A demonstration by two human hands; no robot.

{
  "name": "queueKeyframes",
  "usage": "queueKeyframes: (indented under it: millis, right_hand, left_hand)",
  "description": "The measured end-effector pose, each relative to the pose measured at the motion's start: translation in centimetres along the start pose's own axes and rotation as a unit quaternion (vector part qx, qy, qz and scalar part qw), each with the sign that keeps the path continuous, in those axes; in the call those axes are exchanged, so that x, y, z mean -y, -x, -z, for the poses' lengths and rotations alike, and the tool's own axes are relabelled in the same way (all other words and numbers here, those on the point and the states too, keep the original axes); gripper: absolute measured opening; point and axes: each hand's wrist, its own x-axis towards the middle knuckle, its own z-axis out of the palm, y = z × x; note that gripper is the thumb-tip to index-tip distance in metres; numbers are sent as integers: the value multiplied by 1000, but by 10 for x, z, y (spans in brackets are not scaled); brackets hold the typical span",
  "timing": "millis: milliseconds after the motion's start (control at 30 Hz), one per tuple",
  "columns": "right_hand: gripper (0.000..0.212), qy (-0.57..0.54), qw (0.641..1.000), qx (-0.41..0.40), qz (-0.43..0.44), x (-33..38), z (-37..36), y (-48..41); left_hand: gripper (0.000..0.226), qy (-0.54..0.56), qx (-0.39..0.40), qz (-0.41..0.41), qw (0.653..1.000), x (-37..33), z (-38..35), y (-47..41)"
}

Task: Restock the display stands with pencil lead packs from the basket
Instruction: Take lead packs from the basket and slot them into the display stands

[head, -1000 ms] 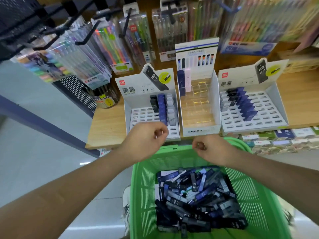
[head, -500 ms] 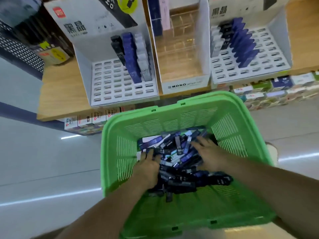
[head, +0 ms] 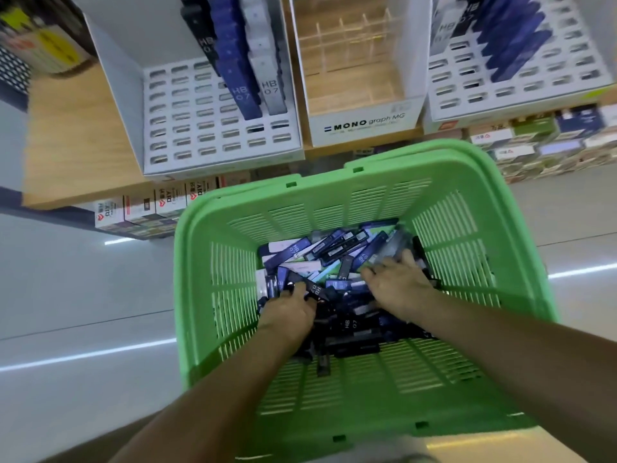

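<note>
Shelf (head: 76, 138): wooden, across the 12 o'clock of our view, carrying three stands side by side.

Basket (head: 484, 182): green with slotted walls, at 6 o'clock from the stands and below the shelf edge.

Left stand (head: 200, 128): white slotted tray. We note three rows of upright packs toward its 1 o'clock corner.

Right stand (head: 500, 91): white slotted tray with a row of blue packs running toward 12 o'clock.

Middle stand (head: 364, 125): marked MONO graph MG, with clear dividers inside.

Packs (head: 334, 252): a loose heap of black, blue and white on the basket floor, several marked HB 07.

Right hand (head: 397, 285): at 3 o'clock of the heap, palm down. Its fingers (head: 387, 264) are spread and nearly straight, tips lying on the packs and enclosing nothing.

Left hand (head: 290, 312): at 8 o'clock of the heap. Its fingers curl down among the packs and are hidden, so we cannot tell whether they hold one.

Black pack (head: 315, 290): marked HB, at 1 o'clock of the left hand, just beside the thumb.
</note>
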Motion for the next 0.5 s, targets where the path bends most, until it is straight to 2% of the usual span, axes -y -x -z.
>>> queueKeyframes:
  millis: [133, 233, 300, 333, 400, 433, 500]
  right_hand:
    - [52, -49, 998, -16, 41, -3, -6, 7]
    - [35, -202, 979, -2, 36, -14, 6, 9]
    - [28, -321, 947, 23, -7, -21, 19, 7]
    - [26, -399, 916, 40, -36, -23, 23, 6]
    - [27, -564, 817, 80, -87, -24, 31, 8]
    - [30, -628, 766, 89, -104, -23, 34, 11]
    - [39, -713, 684, 84, -126, -15, 42, 21]
  left_hand:
    - [26, 59, -30, -10, 998, -1, -4, -1]
    - [27, 188, -62, 14, 980, 3, 0, -1]
    - [25, 315, -67, 57, 945, 5, 11, -3]
    - [25, 395, -55, 83, 913, 6, 17, -3]
    - [23, 545, -15, 111, 831, 6, 29, 0]
    - [22, 598, 2, 113, 794, 5, 34, 3]
    - [20, 689, 16, 106, 717, 0, 45, 11]
